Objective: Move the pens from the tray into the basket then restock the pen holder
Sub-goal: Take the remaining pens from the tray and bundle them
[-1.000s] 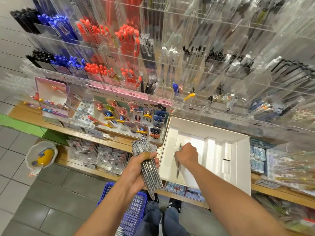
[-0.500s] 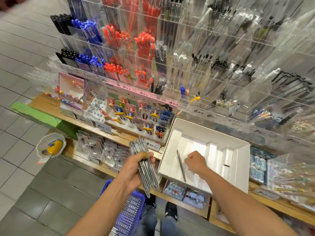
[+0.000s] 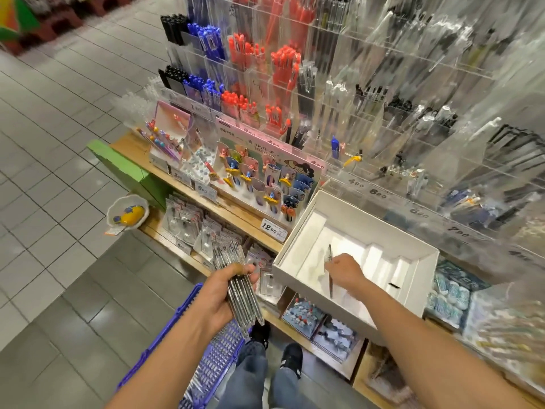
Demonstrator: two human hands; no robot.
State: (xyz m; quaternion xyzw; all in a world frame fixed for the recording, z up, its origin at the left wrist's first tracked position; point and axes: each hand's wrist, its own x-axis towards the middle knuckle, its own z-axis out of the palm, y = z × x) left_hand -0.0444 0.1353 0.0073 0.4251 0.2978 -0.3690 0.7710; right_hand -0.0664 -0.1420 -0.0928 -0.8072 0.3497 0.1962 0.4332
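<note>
My left hand (image 3: pixel 219 293) grips a thick bundle of clear-barrelled pens (image 3: pixel 240 287), held over the blue basket (image 3: pixel 206 355) on the floor below. A white cardboard tray (image 3: pixel 298 237) rests on the wooden shelf edge. Inside it, my right hand (image 3: pixel 343 268) pinches a single grey pen (image 3: pixel 330 271) that lies along the tray floor. The tall clear acrylic pen holder (image 3: pixel 368 113) rises behind the tray, with black, blue and red pens in its left slots.
A card display of novelty pens (image 3: pixel 265 181) stands left of the tray. Packaged goods fill the lower shelf (image 3: pixel 191 228). A small bowl with a yellow item (image 3: pixel 127 213) sits beside a green box (image 3: pixel 124 169). My feet (image 3: pixel 290 355) are on grey floor tiles.
The view swung left and down. My right hand lifted off the single pen, then came back onto it. The bundle in my left hand sank toward the basket.
</note>
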